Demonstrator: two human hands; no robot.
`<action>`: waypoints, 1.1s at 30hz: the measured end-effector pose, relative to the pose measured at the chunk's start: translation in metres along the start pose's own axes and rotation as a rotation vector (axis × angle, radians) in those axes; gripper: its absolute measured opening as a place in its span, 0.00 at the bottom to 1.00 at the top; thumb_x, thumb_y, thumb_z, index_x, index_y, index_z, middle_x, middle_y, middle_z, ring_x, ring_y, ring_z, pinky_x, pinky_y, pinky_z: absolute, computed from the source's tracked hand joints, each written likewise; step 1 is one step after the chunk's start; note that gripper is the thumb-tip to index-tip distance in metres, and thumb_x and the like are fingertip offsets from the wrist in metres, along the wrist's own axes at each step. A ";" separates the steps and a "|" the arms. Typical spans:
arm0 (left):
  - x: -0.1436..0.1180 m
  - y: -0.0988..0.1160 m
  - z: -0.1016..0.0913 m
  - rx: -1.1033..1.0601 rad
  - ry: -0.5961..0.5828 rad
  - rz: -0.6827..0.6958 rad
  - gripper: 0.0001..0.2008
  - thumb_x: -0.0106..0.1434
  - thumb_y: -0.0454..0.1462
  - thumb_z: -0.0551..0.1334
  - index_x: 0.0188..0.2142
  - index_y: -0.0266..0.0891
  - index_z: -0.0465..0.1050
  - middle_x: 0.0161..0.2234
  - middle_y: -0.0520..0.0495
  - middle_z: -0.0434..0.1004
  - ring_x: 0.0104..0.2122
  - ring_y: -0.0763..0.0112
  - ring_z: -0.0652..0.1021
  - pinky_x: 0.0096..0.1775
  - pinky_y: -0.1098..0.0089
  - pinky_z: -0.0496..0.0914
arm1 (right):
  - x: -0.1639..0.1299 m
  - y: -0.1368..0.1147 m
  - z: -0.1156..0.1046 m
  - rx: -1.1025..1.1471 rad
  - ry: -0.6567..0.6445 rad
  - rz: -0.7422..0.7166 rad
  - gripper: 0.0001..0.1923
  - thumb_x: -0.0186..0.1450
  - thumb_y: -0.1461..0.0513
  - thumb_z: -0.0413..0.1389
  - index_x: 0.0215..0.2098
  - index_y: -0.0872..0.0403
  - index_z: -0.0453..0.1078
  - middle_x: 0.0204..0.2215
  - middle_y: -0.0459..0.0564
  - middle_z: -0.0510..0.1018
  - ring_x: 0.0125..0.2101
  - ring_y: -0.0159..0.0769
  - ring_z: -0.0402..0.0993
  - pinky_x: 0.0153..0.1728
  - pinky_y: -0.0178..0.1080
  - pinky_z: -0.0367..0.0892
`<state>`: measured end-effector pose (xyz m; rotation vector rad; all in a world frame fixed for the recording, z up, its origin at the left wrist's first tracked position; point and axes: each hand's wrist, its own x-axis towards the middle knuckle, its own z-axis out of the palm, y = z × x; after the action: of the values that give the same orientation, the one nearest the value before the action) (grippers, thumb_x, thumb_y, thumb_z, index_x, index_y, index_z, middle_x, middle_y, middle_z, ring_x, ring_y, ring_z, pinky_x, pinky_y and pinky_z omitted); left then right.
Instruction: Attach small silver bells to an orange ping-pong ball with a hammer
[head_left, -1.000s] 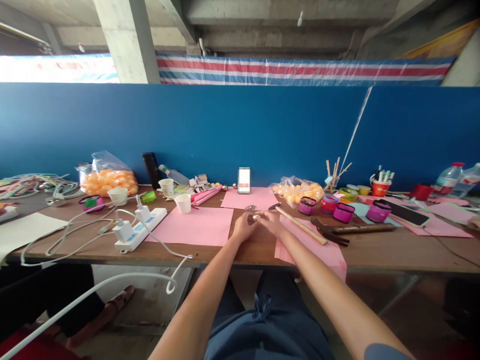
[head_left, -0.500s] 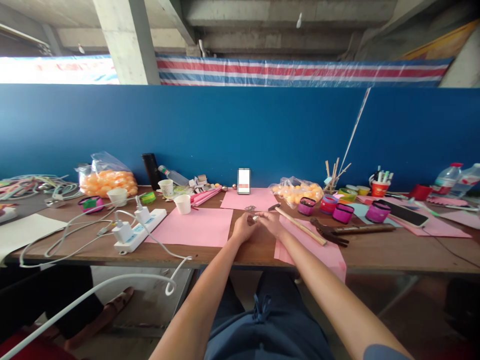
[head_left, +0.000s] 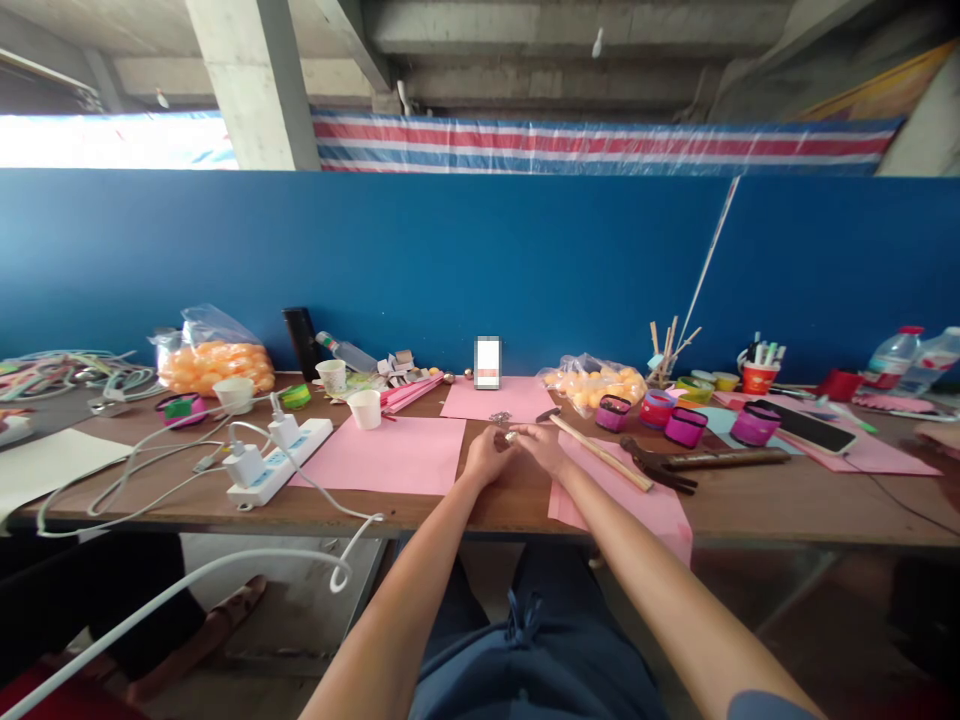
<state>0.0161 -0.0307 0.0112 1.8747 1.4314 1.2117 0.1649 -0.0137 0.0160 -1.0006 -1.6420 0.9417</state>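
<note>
Over the brown table, my left hand [head_left: 489,456] and my right hand [head_left: 543,447] meet with fingers curled and fingertips close together. Between them is a small shiny silvery metal piece [head_left: 511,438], pinched by both hands; its exact kind is too small to make out. Just beyond the fingertips lies a little heap of small metal pieces [head_left: 500,416] at the edge of a pink sheet [head_left: 461,402]. A hammer with a pale wooden handle [head_left: 604,453] rests to the right of my right hand, and a claw hammer [head_left: 724,458] lies farther right.
A white power strip [head_left: 281,462] with plugs and cables stands to the left, near a paper cup [head_left: 366,410]. A phone [head_left: 487,362] stands upright at the back. Bags of orange balls [head_left: 217,367], purple tape-like rings [head_left: 685,427] and a dark phone [head_left: 806,428] surround the workspace.
My hands stay in nearly the same place, still around the small metal piece. At the far right edge, a blurred skin-toned shape has come into view above the pink paper.
</note>
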 end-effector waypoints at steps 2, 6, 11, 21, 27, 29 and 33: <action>0.000 0.000 0.000 0.002 0.000 0.006 0.18 0.48 0.45 0.64 0.37 0.38 0.68 0.31 0.47 0.75 0.30 0.69 0.75 0.34 0.70 0.68 | 0.000 0.000 0.000 0.005 -0.003 -0.005 0.14 0.55 0.59 0.54 0.39 0.54 0.71 0.35 0.48 0.77 0.36 0.36 0.73 0.41 0.39 0.67; 0.001 0.000 -0.001 0.003 -0.001 0.019 0.20 0.49 0.43 0.63 0.41 0.39 0.67 0.32 0.46 0.76 0.31 0.69 0.75 0.36 0.69 0.68 | 0.001 -0.001 0.002 0.025 -0.003 -0.010 0.14 0.55 0.59 0.55 0.39 0.54 0.70 0.36 0.48 0.77 0.38 0.37 0.73 0.41 0.39 0.67; -0.001 0.004 -0.002 -0.029 -0.007 0.083 0.23 0.51 0.38 0.62 0.48 0.43 0.64 0.39 0.47 0.75 0.35 0.69 0.75 0.40 0.69 0.68 | 0.000 -0.004 0.003 0.051 0.016 -0.010 0.14 0.58 0.57 0.52 0.40 0.55 0.68 0.37 0.52 0.77 0.38 0.37 0.73 0.40 0.39 0.68; -0.001 0.004 -0.003 -0.025 -0.005 0.075 0.18 0.52 0.37 0.61 0.44 0.42 0.67 0.35 0.48 0.76 0.34 0.69 0.76 0.39 0.69 0.69 | -0.003 -0.006 0.000 -0.004 -0.008 -0.043 0.15 0.54 0.55 0.57 0.37 0.55 0.69 0.37 0.51 0.77 0.39 0.40 0.72 0.43 0.42 0.65; -0.002 0.007 -0.003 -0.013 -0.005 0.062 0.19 0.51 0.36 0.61 0.45 0.42 0.67 0.36 0.48 0.76 0.34 0.69 0.76 0.39 0.69 0.69 | -0.002 -0.006 0.000 0.004 -0.033 -0.064 0.15 0.56 0.55 0.55 0.39 0.55 0.69 0.38 0.51 0.77 0.40 0.39 0.72 0.44 0.41 0.65; -0.002 0.010 -0.004 -0.014 0.002 0.058 0.20 0.51 0.35 0.61 0.46 0.41 0.67 0.37 0.47 0.76 0.35 0.69 0.76 0.41 0.68 0.69 | -0.002 -0.007 0.000 0.007 -0.030 -0.070 0.16 0.56 0.55 0.55 0.39 0.55 0.69 0.38 0.52 0.77 0.40 0.39 0.72 0.44 0.41 0.65; -0.003 0.014 -0.006 -0.026 0.039 0.025 0.18 0.55 0.36 0.57 0.47 0.42 0.67 0.41 0.47 0.75 0.39 0.68 0.75 0.43 0.68 0.68 | -0.004 -0.009 0.000 0.006 -0.029 -0.083 0.17 0.55 0.54 0.55 0.40 0.55 0.68 0.39 0.52 0.76 0.41 0.39 0.71 0.44 0.42 0.65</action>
<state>0.0178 -0.0387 0.0246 1.8666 1.4091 1.2796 0.1642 -0.0207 0.0229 -0.9112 -1.6908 0.9086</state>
